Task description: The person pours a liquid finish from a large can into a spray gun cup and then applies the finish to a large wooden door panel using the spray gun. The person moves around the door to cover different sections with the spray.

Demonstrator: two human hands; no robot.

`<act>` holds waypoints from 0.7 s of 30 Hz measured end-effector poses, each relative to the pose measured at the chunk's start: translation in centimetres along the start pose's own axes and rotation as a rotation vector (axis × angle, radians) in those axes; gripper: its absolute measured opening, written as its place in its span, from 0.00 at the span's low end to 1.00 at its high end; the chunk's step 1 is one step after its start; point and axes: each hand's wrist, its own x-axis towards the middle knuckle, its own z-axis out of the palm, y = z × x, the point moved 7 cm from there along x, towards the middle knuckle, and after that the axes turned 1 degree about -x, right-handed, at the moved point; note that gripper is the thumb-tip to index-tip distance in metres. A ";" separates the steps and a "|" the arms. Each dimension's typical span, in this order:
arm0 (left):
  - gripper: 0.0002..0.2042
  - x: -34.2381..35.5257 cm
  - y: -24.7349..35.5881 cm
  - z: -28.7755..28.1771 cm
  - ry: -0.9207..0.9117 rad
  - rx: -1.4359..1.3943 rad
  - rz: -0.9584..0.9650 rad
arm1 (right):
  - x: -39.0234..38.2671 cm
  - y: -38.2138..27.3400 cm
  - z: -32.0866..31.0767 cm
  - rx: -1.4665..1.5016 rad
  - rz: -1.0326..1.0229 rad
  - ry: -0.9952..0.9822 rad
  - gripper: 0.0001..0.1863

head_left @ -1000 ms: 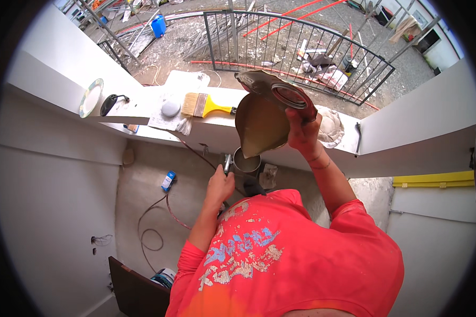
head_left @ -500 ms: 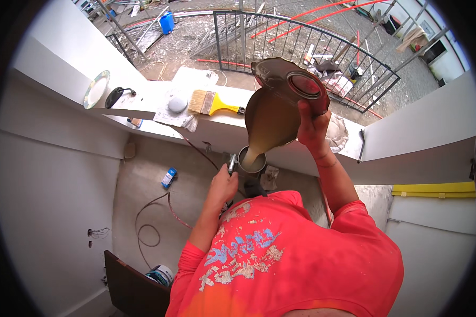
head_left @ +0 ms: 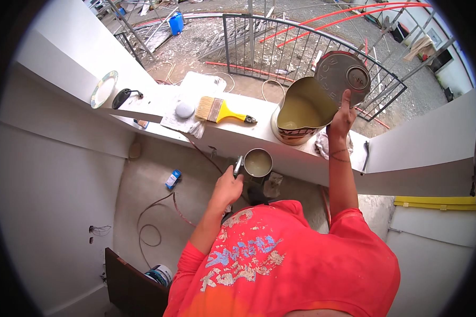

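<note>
Lowered since half a second ago, when it was tipped and pouring into the cup [head_left: 258, 162], the can [head_left: 304, 108] now stands nearly upright at the white ledge [head_left: 254, 108], though I cannot tell whether its base rests there. The right hand [head_left: 342, 117] holds it by the rim, thumb against the bent-back lid [head_left: 336, 71], while the left hand [head_left: 228, 186] closes around the handle [head_left: 238, 166] beside the cup, which contains pale liquid, and a brush [head_left: 222, 110] lies left of the can.

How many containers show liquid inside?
2: the can at the right hand, by the sill, and the cup at the left hand. Others may be hidden; the bucket's contents aren't visible.
</note>
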 end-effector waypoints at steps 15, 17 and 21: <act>0.19 -5.5 -9.1 -6.0 0.221 -0.231 -0.236 | 2.1 3.5 -0.1 0.176 0.110 -0.116 0.29; 0.17 -7.1 -8.9 -7.4 0.288 -0.227 -0.265 | 1.5 3.2 -0.1 0.165 0.178 -0.085 0.29; 0.16 -8.5 -10.4 -9.0 0.297 -0.243 -0.281 | 1.0 2.4 -0.2 0.101 0.117 -0.028 0.27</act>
